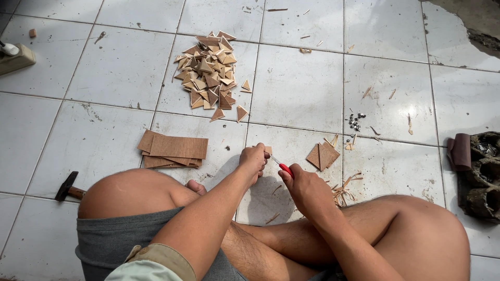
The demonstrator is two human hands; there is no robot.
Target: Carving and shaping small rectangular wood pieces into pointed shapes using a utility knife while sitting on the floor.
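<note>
The left hand pinches a small thin wooden piece steady against the white tiled floor while the right hand, clamped on a red-handled craft knife, meets it.

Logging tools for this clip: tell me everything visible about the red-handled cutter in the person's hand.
The red-handled cutter is a slim knife with a glossy red grip, plastic by its look, and a thin pale blade angled up and left. The right hand wraps the grip, hiding its rear end. The blade tip meets a small pale wood piece pinched in the left hand, above the white tiled floor. Blade detail is too small to tell.
</note>
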